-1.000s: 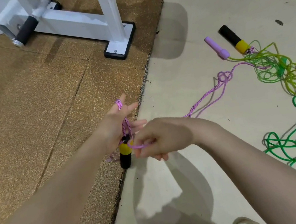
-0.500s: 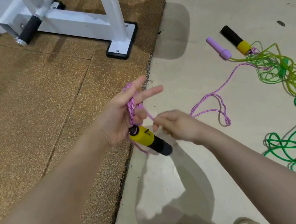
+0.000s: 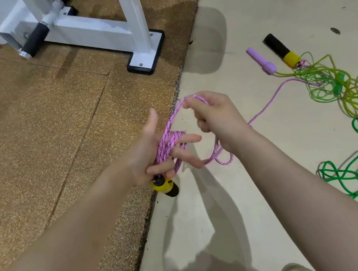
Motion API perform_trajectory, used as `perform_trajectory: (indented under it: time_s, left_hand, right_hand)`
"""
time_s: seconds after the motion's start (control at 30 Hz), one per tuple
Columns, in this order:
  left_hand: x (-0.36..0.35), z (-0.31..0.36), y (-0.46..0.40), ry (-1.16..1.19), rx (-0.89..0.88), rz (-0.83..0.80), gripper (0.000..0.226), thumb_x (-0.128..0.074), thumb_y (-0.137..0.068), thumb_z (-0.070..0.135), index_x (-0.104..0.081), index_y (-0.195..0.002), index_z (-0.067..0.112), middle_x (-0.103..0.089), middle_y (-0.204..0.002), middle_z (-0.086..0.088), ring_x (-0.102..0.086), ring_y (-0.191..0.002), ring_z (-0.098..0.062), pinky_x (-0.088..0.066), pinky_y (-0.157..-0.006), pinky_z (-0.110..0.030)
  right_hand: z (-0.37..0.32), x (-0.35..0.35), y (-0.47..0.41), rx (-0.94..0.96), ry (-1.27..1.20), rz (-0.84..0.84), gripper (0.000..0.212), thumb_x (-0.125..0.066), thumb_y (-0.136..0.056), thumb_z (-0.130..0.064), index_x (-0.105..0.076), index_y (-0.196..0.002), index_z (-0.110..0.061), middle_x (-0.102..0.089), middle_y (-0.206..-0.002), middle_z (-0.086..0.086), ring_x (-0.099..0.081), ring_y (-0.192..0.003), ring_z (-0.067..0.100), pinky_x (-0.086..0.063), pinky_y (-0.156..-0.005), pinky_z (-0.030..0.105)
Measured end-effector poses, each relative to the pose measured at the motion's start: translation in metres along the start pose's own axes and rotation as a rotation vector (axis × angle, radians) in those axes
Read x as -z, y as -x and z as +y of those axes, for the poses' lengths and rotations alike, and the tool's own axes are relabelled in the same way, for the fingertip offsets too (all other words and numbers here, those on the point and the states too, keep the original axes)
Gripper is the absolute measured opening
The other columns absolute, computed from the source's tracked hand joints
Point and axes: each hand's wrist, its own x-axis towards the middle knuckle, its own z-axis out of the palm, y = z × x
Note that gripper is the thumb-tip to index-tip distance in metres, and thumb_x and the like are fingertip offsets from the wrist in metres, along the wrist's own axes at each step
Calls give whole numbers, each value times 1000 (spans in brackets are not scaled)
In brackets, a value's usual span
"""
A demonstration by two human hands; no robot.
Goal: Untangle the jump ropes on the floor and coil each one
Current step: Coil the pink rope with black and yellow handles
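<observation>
Left hand fingers spread, braided pink jump rope coiled round them, yellow-black handle hanging below. Right hand pinched rope loop above floor beside cork mat edge.

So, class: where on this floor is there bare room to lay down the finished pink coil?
Bare pale floor lies between the white frame foot and the purple handle; the cork mat left is also open. The green and yellow tangle crowds the right.
</observation>
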Motion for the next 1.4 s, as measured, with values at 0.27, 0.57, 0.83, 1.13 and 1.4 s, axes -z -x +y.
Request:
perform_trajectory:
  time_s: [0.27, 0.57, 0.83, 1.13, 1.4]
  left_hand:
    - [16, 21, 2, 494, -380, -267, 55, -47, -93, 34, -41, -134, -2, -69, -101, -20, -34, -35, -8, -52, -55, -23]
    - [39, -23, -11, -158, 33, 399, 54, -30, -96, 54, -65, -87, 14, -59, -55, -4, -50, -44, -16, -41, -50, -26]
    - [2, -3, 3, 81, -35, -261, 105, -9, -73, 79, -67, -107, -1, -36, -35, 2, -14, -30, -10, -30, -39, -18]
    - [20, -4, -10, 180, -399, 509, 33, -44, -95, 33, -59, -98, 5, -65, -77, -5, -39, -37, -8, -43, -53, -24]
    - [23, -35, -6, -113, -66, 335, 55, -37, -93, 56, -72, -68, 23, -53, -56, -4, -51, -51, -17, -44, -49, -25]
  right_hand:
    - [45, -1, 30, -387, 184, -408, 29, -48, -96, -32, -57, -73, -17, -37, -47, -2, -26, -30, 8, -22, -43, 19]
    - [-25, -22, 44, -152, 495, -1054, 16, -52, -95, -14, -64, -103, -7, -54, -58, -1, -38, -36, 3, -29, -38, 17]
    - [15, 13, 4, 41, 231, 113, 30, -60, -90, -21, -59, -60, -17, -37, -39, -13, -29, -39, 1, -25, -42, 17]
    - [36, -29, 47, -113, 863, -802, 33, -45, -94, -12, -35, -62, -15, -52, -58, 6, -44, -38, 4, -38, -52, 24]
    - [-46, -27, 54, -13, 499, -1019, 11, -58, -91, -14, -64, -94, -5, -50, -54, -2, -46, -48, 10, -38, -41, 15]
